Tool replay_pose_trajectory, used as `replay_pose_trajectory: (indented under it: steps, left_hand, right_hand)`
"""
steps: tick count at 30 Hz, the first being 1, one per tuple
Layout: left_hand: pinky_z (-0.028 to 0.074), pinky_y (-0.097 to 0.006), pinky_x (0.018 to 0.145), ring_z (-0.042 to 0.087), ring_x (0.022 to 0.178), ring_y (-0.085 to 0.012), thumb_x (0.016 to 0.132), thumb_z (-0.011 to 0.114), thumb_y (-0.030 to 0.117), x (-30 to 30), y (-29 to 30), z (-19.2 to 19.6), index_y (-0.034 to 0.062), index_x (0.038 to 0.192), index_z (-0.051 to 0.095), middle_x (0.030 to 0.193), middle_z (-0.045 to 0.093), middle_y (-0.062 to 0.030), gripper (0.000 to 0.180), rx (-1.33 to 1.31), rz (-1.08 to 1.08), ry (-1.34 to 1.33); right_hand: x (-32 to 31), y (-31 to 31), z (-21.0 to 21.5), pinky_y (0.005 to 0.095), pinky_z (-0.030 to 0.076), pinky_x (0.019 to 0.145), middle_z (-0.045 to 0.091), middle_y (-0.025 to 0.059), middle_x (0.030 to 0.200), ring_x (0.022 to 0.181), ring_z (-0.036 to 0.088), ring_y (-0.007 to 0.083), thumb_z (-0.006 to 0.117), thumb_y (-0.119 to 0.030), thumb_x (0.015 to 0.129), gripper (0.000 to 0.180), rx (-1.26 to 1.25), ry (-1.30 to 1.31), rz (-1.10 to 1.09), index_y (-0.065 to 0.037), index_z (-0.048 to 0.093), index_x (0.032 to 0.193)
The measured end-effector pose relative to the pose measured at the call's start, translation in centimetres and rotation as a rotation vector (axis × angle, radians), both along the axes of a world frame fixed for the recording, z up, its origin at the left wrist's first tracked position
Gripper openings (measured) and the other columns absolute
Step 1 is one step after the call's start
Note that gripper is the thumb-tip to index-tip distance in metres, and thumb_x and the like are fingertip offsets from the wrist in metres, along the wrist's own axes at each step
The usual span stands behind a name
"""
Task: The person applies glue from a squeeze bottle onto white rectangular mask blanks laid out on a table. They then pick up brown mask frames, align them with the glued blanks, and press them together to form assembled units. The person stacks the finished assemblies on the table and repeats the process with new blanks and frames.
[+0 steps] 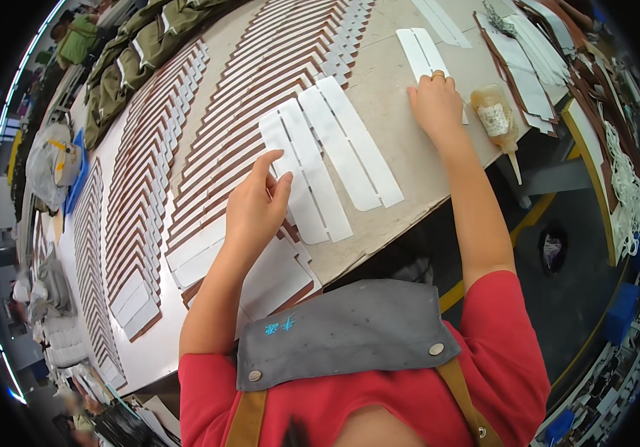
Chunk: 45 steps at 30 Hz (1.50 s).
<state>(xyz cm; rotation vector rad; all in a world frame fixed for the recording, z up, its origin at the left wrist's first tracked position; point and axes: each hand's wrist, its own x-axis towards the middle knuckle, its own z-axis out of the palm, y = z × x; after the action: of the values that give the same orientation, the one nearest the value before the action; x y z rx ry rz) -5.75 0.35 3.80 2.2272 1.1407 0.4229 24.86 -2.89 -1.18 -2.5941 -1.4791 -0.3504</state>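
My left hand (255,205) hovers at the left edge of a white slotted panel (305,171), thumb and index finger apart, nothing held. Beside that panel lies a second white slotted panel (351,141), each having a broken slit line down its length. Farther right, my right hand (439,106) is bent over the lower part of another white slotted panel (418,48), fingers curled down on it. The fingertips are partly hidden. Just right of this hand, a squeeze bottle (494,115) with amber contents lies with its pale nozzle past the table edge.
Overlapping rows of brown-and-white pieces (249,97) cover the table's left and middle. Olive fabric items (137,56) lie at the back left. Stacked white and brown strips (517,67) sit at the far right, near a bundle of white cord (625,186).
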Motion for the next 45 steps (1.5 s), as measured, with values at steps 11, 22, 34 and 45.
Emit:
replay_pose_trajectory:
  steps: [11,22,34,45]
  left_hand:
    - [0.047,-0.030,0.084,0.058,0.095,-0.0191,0.090,0.055,0.020,8.1,0.7,-1.3,0.0002,0.121,0.050,0.108,0.059,-0.0120,0.037,-0.286,-0.247,-0.369]
    - [0.046,-0.029,0.084,0.058,0.089,-0.0140,0.094,0.050,0.025,11.7,0.2,-0.7,-0.0036,0.112,0.054,0.100,0.061,-0.0084,0.034,-0.942,-0.127,-0.704]
    - [0.053,-0.029,0.074,0.063,0.081,-0.0166,0.092,0.048,0.012,3.3,6.1,0.5,-0.0026,0.104,0.057,0.093,0.064,-0.0091,0.021,-0.648,0.391,-1.077]
    - [0.046,-0.036,0.087,0.057,0.096,-0.0202,0.092,0.043,0.015,7.7,4.0,0.8,-0.0018,0.110,0.051,0.108,0.058,-0.0107,0.026,-0.894,0.166,-1.047]
  right_hand:
    - [0.2,-1.3,1.7,0.0320,0.048,0.062,0.063,0.0131,0.077,0.070,0.062,0.0196,0.060,-0.013,0.080,0.015,0.403,0.663,0.057,0.001,0.064,0.084]
    - [-5.8,-5.7,3.2,0.0210,0.043,0.066,0.061,0.0003,0.081,0.072,0.052,0.0048,0.063,-0.014,0.086,0.015,0.595,1.636,0.278,0.001,0.062,0.090]
    - [1.5,-9.2,6.7,0.0268,0.049,0.066,0.063,0.0064,0.083,0.073,0.061,0.0132,0.058,-0.012,0.088,0.015,1.210,1.023,-0.014,0.002,0.060,0.091]
    - [-4.2,-3.8,-0.1,0.0414,0.048,0.067,0.062,0.0206,0.081,0.073,0.059,0.0360,0.050,-0.015,0.087,0.020,0.294,0.602,0.252,0.001,0.062,0.083]
